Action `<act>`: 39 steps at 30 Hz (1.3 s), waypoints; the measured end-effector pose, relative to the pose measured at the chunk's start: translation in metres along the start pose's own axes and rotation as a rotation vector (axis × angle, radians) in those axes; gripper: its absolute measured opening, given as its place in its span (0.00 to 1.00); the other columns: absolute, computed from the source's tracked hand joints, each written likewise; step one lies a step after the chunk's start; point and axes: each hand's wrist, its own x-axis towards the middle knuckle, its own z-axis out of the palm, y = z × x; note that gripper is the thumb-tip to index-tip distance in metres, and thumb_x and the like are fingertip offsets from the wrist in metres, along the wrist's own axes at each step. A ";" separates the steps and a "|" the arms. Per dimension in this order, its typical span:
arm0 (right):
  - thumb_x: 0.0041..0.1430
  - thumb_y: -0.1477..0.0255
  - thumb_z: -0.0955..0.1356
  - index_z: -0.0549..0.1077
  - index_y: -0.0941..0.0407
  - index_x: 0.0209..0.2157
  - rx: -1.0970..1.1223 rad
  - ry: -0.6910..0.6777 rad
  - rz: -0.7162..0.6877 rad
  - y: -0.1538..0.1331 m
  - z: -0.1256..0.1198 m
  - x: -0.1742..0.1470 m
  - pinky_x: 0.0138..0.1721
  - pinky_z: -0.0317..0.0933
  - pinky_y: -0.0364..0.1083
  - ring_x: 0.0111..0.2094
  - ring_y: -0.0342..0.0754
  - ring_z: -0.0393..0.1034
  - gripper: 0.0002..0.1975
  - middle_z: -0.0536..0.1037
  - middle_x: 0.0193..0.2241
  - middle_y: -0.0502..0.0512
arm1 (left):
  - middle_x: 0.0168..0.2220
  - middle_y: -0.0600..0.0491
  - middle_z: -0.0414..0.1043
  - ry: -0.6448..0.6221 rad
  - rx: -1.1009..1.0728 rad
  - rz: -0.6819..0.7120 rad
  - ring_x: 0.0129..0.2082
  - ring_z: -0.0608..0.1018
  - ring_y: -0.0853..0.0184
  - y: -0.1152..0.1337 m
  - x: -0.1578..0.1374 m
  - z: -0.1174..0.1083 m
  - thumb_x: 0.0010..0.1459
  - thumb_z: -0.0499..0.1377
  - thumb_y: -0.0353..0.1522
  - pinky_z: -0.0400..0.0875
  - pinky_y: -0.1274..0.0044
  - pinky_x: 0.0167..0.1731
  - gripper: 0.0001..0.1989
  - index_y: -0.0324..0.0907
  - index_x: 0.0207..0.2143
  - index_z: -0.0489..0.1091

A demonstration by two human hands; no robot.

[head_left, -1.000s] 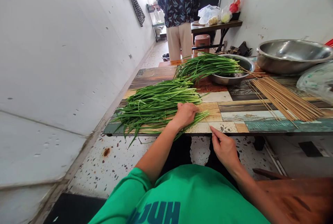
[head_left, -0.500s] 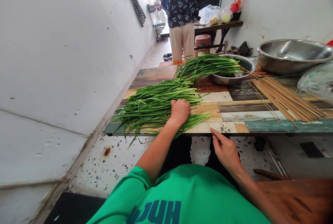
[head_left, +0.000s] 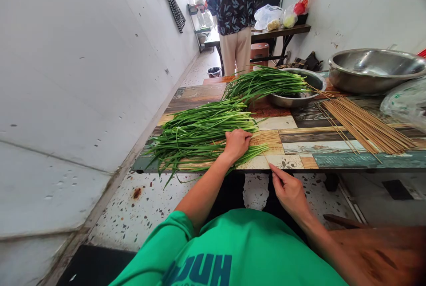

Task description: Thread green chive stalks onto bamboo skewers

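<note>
Long green garlic chives (head_left: 199,126) lie across the table in loose piles, their pale stem ends toward the right. My left hand (head_left: 237,145) is closed over the stem ends of the nearer chives, fingers curled; exactly which stalks are in it is hidden. A smaller bunch of chives (head_left: 256,150) sits just in front of that hand, along the table's front edge. Between the thumb and fingers of my right hand (head_left: 289,192) is a thin bamboo skewer (head_left: 266,158), its far end by the stems of this front bunch.
More chives (head_left: 266,83) rest over a metal bowl (head_left: 296,101). Many bamboo skewers (head_left: 369,126) lie on the right of the table (head_left: 299,148). Behind them are a large steel basin (head_left: 369,83) and a plastic bag (head_left: 408,104). Beyond the table stands a person (head_left: 235,6).
My left hand has shifted a little to the right along the chive stems, its fingers now reaching past them. My right hand holds the skewer in the same place. The person beyond moved slightly right.
</note>
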 end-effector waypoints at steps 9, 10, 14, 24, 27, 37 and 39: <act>0.59 0.72 0.61 0.78 0.58 0.47 -0.010 -0.007 0.002 0.001 0.000 0.000 0.35 0.71 0.44 0.30 0.48 0.78 0.19 0.83 0.36 0.58 | 0.44 0.50 0.78 0.023 -0.025 -0.002 0.47 0.74 0.61 0.000 0.001 0.003 0.60 0.53 0.30 0.59 0.68 0.46 0.13 0.45 0.41 0.77; 0.59 0.72 0.61 0.78 0.59 0.47 -0.010 -0.007 0.003 0.001 0.000 0.000 0.35 0.71 0.44 0.30 0.48 0.78 0.19 0.83 0.36 0.58 | 0.44 0.50 0.78 0.020 -0.025 0.000 0.47 0.74 0.61 0.000 0.001 0.003 0.60 0.53 0.30 0.59 0.68 0.46 0.13 0.45 0.41 0.77; 0.59 0.72 0.61 0.78 0.60 0.48 -0.004 -0.003 0.003 0.000 0.000 0.000 0.35 0.71 0.44 0.31 0.49 0.78 0.19 0.83 0.36 0.59 | 0.43 0.50 0.78 0.026 -0.029 0.024 0.47 0.74 0.61 0.000 0.001 0.003 0.60 0.53 0.30 0.59 0.68 0.46 0.13 0.44 0.41 0.77; 0.60 0.73 0.61 0.78 0.58 0.48 -0.002 0.006 -0.013 0.000 -0.001 -0.001 0.34 0.71 0.43 0.30 0.48 0.78 0.19 0.83 0.36 0.57 | 0.43 0.50 0.78 -0.012 -0.021 0.029 0.47 0.74 0.61 -0.001 0.001 0.004 0.61 0.52 0.29 0.60 0.68 0.46 0.13 0.43 0.40 0.77; 0.60 0.73 0.61 0.77 0.57 0.48 -0.001 0.008 -0.024 0.000 0.000 -0.002 0.36 0.71 0.43 0.32 0.48 0.78 0.19 0.82 0.37 0.57 | 0.43 0.50 0.78 -0.005 -0.018 0.012 0.46 0.75 0.61 -0.001 0.001 0.004 0.60 0.52 0.29 0.61 0.69 0.45 0.14 0.44 0.41 0.77; 0.60 0.73 0.61 0.77 0.60 0.48 -0.007 0.000 -0.023 0.001 0.000 -0.001 0.37 0.71 0.44 0.32 0.48 0.78 0.19 0.82 0.37 0.59 | 0.43 0.51 0.78 0.010 -0.039 0.020 0.46 0.75 0.62 -0.003 0.001 0.005 0.60 0.53 0.29 0.61 0.69 0.45 0.13 0.44 0.40 0.78; 0.60 0.73 0.61 0.77 0.61 0.48 -0.008 -0.002 -0.026 0.001 0.000 -0.001 0.37 0.71 0.44 0.32 0.49 0.78 0.19 0.82 0.37 0.59 | 0.43 0.51 0.78 0.012 -0.043 0.019 0.46 0.75 0.62 -0.002 0.001 0.005 0.60 0.53 0.29 0.62 0.69 0.46 0.13 0.44 0.40 0.78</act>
